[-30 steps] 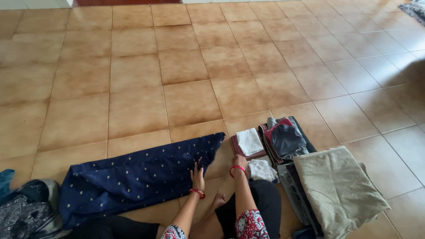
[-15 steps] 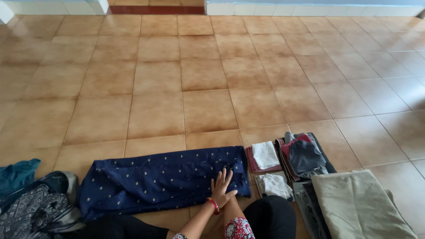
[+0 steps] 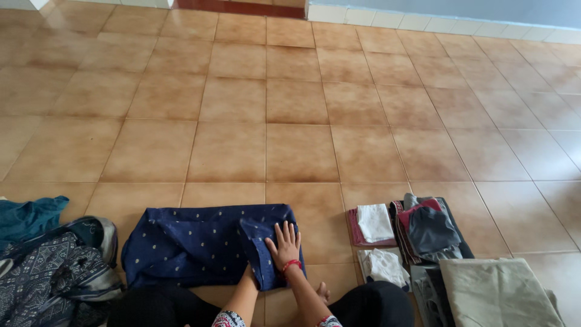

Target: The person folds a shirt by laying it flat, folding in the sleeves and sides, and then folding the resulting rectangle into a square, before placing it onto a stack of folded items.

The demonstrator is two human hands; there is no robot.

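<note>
Pressing with spread fingers, the right hand now flattens the navy dotted cloth, folded shorter than before, while the left hand hides beneath the flap, fingers unseen.

No packages, labels, signs or screens show anywhere on the floor here, only cloth and folded clothes on tiles.

Tiled floor w/ navy dotted cloth, folded clothes stacks, patterned heap at left.
</note>
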